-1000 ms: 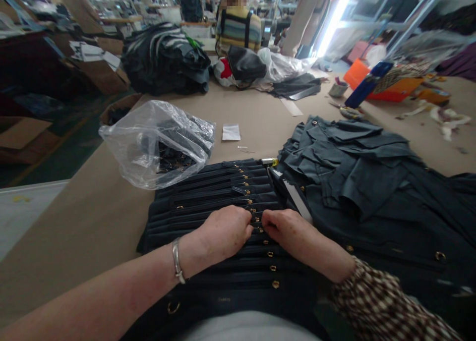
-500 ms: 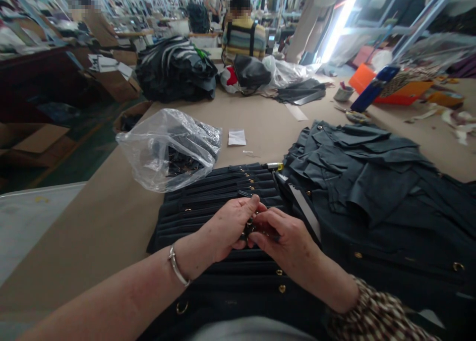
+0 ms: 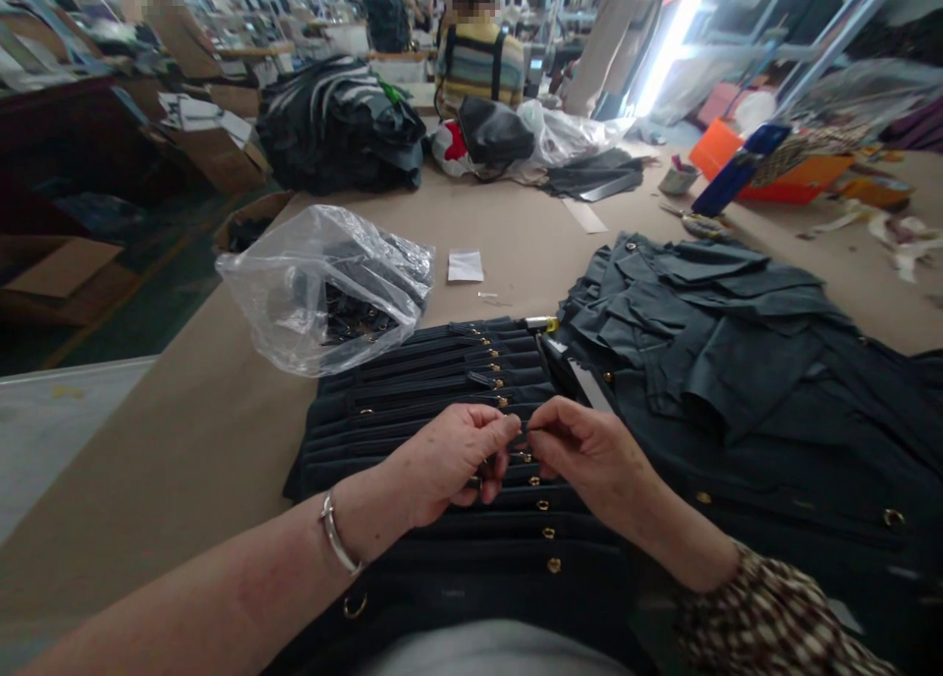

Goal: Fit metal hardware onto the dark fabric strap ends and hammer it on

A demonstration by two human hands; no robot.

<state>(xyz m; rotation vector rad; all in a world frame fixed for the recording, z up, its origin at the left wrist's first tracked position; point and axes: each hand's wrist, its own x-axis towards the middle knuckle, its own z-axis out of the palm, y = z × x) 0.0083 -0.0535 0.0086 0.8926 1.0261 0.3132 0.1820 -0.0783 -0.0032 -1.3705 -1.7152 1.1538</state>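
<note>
Over the row of dark zippered fabric pieces (image 3: pixel 413 430), my left hand (image 3: pixel 453 465) is closed, thumb and forefinger pinched. Small dark bits with a metallic glint show under its curled fingers, too small to name. Facing it, my right hand (image 3: pixel 589 450) pinches with thumb and forefinger close to the left fingertips; a thin dark bit shows there. The fabric pieces lie overlapped, with gold-coloured zipper sliders (image 3: pixel 549 533) lined up below the hands. A dark zipper pull (image 3: pixel 482 380) hangs on one of the upper sliders.
An open clear plastic bag (image 3: pixel 287 312) of small dark metal-fitted parts lies left of the row. Dark fabric panels (image 3: pixel 707 332) are heaped at right. A white paper square (image 3: pixel 465 265), scissors (image 3: pixel 703 224) and an orange box (image 3: pixel 803 185) lie farther back. A person (image 3: pixel 482 62) sits beyond.
My hands have drawn slightly apart, the right one moving right and uncovering more sliders. The left has shifted a little left and down. The whole view has shifted slightly.
</note>
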